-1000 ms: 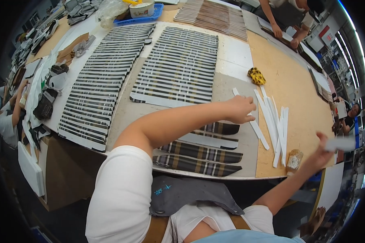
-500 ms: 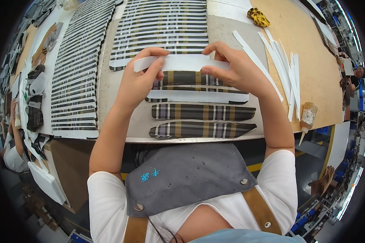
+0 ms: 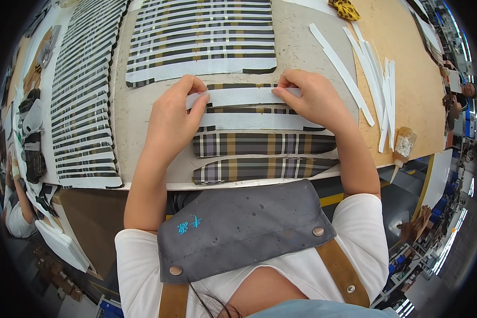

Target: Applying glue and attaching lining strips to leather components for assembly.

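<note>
A white strip [image 3: 241, 96] stretches between my two hands, lying over or just above a dark plaid piece [image 3: 241, 86] whose edge shows behind it. My left hand [image 3: 175, 114] pinches the strip's left end between thumb and fingers. At the other end, my right hand [image 3: 315, 100] grips it the same way. Just nearer, another plaid piece with a white strip [image 3: 262, 122] on it lies partly under my hands' level. Two bare plaid pieces, one [image 3: 265, 144] above the other [image 3: 262, 168], rest along the table's front edge.
Overlapping plaid pieces with white strips form a panel [image 3: 201, 47] beyond my hands and a long column [image 3: 85, 106] at left. Loose white strips [image 3: 376, 79] lie at right, near a glue bottle [image 3: 404, 146] and a yellow spotted cloth [image 3: 344, 9]. Another person's arm [image 3: 21, 196] shows far left.
Both hands have brought the white strip nearer and lower, down to a plaid piece, and straightened it. My view has shifted slightly, and more of the far panel's front edge shows.
</note>
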`<state>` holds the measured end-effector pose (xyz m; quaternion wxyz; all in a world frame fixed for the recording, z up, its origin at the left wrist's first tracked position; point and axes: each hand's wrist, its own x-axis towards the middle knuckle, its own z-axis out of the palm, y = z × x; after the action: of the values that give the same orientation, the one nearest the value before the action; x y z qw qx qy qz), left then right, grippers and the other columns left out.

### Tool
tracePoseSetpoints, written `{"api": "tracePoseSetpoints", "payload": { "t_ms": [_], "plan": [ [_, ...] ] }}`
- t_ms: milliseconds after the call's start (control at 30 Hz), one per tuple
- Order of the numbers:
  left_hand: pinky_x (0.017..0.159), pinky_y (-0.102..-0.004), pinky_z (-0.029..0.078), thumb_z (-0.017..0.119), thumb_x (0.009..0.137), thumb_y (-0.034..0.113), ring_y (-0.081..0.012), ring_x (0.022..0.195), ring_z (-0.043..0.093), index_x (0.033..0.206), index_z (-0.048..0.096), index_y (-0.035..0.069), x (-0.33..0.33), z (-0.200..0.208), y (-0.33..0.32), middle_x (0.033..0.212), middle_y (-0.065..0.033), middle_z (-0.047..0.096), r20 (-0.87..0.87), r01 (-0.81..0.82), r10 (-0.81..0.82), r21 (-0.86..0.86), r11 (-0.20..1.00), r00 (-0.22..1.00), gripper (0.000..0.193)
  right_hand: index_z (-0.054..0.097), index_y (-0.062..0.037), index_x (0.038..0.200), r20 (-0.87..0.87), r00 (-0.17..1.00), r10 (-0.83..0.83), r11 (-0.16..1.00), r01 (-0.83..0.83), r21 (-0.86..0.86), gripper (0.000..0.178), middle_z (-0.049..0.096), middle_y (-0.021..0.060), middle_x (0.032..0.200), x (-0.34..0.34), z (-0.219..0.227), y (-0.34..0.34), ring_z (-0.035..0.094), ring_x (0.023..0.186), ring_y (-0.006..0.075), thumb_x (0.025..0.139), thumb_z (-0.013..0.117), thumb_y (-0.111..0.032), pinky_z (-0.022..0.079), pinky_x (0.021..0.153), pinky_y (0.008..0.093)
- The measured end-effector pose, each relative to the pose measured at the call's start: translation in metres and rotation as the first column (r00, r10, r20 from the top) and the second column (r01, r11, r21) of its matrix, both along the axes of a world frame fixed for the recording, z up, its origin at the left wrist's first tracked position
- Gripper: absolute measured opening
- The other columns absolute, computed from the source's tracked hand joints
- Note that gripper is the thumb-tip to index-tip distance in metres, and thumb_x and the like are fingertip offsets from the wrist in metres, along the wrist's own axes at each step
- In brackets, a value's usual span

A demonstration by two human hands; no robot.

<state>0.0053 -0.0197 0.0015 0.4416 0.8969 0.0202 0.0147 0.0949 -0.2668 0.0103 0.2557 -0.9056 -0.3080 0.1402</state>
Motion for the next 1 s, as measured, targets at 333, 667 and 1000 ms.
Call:
{"api": "tracePoseSetpoints", "payload": {
  "t_ms": [333,667,1000],
  "plan": [
    [0.058,-0.0288,0.049,0.063,0.084,0.007,-0.0219,0.090,0.065,0.091,0.057,0.001,0.002,-0.012,-0.001,0.087,-0.0092,0.065,0.060,0.003,-0.012,0.152,0.988,0.998,0.011,0.061,-0.0056,0.085,0.066,0.998,0.025,0.999,-0.024,-0.023,0.016,0.065,0.0106,0.078,-0.001,-0.006,-0.001,0.063,0.072,0.0304,0.085,0.061,-0.021,0.048,0.064,0.0388],
    [0.067,-0.0382,0.047,0.064,0.082,0.010,-0.0307,0.080,0.061,0.089,0.055,0.004,0.001,-0.015,-0.003,0.084,-0.0107,0.064,0.110,-0.029,0.011,0.161,0.987,0.994,0.013,0.058,-0.0059,0.082,0.072,0.997,0.038,0.998,-0.034,-0.055,0.015,0.065,0.0099,0.074,-0.002,-0.006,0.000,0.062,0.069,0.0289,0.084,0.064,-0.020,0.047,0.062,0.0354],
    [0.078,-0.0397,0.043,0.066,0.080,0.011,-0.0274,0.090,0.057,0.091,0.057,0.007,0.000,-0.004,-0.005,0.099,-0.0068,0.060,0.179,-0.020,-0.064,0.434,0.901,0.982,0.015,0.056,-0.0074,0.082,0.155,0.985,0.079,0.994,-0.065,-0.090,0.015,0.063,0.0092,0.069,-0.003,-0.007,0.000,0.060,0.062,0.0290,0.085,0.063,-0.020,0.045,0.056,0.0363]
  ]
}}
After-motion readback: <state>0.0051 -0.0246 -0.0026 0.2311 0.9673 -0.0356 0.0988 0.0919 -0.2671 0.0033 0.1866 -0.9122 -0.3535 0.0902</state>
